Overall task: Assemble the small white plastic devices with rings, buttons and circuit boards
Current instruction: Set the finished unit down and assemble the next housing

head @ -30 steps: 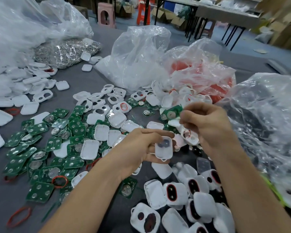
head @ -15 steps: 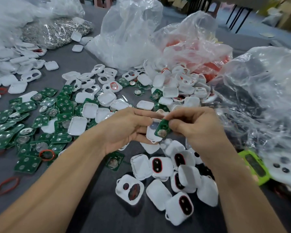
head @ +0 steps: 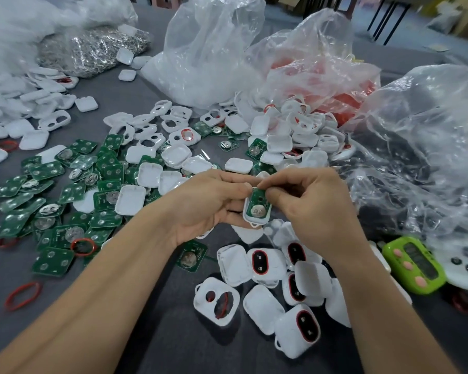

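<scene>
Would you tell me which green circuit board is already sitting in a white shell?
The board between the left hand and right hand: it sits inside a shell, while the others lie loose on the table.

A grey table [head: 152, 333] is spreading across the view. At 1 o'clock black table legs [head: 384, 20] are standing on blue-grey floor [head: 422, 31]. A pink stool [head: 164, 0] is showing at 12. Soft light is falling evenly.

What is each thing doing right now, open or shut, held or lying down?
White shell: open, held by left hand.
Circuit board: lying in the shell, pinched by right hand.
Finished device: closed, lying on table.
Spare boards: loose, piled.
</scene>
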{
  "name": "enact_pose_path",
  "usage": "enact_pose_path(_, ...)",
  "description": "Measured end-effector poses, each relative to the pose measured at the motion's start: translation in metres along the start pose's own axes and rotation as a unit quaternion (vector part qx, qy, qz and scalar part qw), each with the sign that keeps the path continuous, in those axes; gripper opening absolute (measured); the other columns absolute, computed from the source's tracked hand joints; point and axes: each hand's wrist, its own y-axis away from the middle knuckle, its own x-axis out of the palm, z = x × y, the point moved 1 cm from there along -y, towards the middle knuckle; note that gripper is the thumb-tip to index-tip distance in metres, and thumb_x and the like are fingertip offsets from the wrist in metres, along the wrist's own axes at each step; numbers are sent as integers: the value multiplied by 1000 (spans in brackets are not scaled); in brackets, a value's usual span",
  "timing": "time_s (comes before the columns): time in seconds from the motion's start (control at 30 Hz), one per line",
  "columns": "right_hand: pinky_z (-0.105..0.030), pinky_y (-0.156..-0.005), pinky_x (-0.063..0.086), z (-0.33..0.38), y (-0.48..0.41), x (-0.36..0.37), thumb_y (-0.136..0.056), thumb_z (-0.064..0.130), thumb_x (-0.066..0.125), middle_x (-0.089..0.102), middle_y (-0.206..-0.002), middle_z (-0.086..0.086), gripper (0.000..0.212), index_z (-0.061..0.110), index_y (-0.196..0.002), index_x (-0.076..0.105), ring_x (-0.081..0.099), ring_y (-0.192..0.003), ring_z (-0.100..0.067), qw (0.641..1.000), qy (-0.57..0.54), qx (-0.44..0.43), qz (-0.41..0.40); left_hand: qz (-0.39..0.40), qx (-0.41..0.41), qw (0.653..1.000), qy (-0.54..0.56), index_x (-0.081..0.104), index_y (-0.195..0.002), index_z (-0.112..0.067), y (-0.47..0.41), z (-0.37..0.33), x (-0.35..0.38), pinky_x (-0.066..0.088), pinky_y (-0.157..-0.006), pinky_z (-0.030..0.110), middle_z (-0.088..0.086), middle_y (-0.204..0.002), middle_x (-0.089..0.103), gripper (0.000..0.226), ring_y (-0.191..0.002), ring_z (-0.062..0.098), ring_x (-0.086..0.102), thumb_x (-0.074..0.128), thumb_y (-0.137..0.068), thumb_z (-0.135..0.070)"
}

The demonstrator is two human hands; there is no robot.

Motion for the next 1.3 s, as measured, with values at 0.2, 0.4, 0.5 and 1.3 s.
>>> enact_pose_path(0.2, -34, -73, 63, -1, -3, -5, -90, -7, 68, 78, -77, 0, 37, 24, -73, 81, 72, -71, -14, 993, -98, 66, 17, -9, -2, 1000, 10, 69, -124, -1, -1, 0, -2, 65, -75, 40, 24, -112, 75, 31, -91, 30, 77, 47, -102, 4)
enact_pose_path(0.4, -27, -52, 58, -10, -7, -33, -104, -1, 47, 75, -78, -11, 30, 14, -84, 63, 72, -66, -23, 955, -229, 182, -49, -30, 21, 999, 15, 75, -116, -3, 1, -5, -7, 65, -75, 40, 21, -117, 75, 32, -100, 35, 75, 46, -103, 3)
enact_pose_path(0.5, -24, -44, 52, -12, -6, -26, -100, -5, 50, 69, -63, -8, 26, 11, -84, 63, 70, -55, -24, 963, -200, 174, -45, -58, 37, 997, 38, 78, -110, -2, 3, -10, -14, 65, -73, 42, 21, -116, 75, 34, -99, 34, 76, 46, -102, 3)
enact_pose_path(1.3, -33, -83, 46, -8, -119, 36, -86, 18, 74, 70, -94, 3, 14, 25, -97, 70, 65, -93, -22, 930, 367, -18, -20, -168, 96, 969, 154, 77, -106, -5, 9, -31, -50, 62, -59, 29, 17, -103, 78, 31, -79, 21, 78, 46, -102, -2)
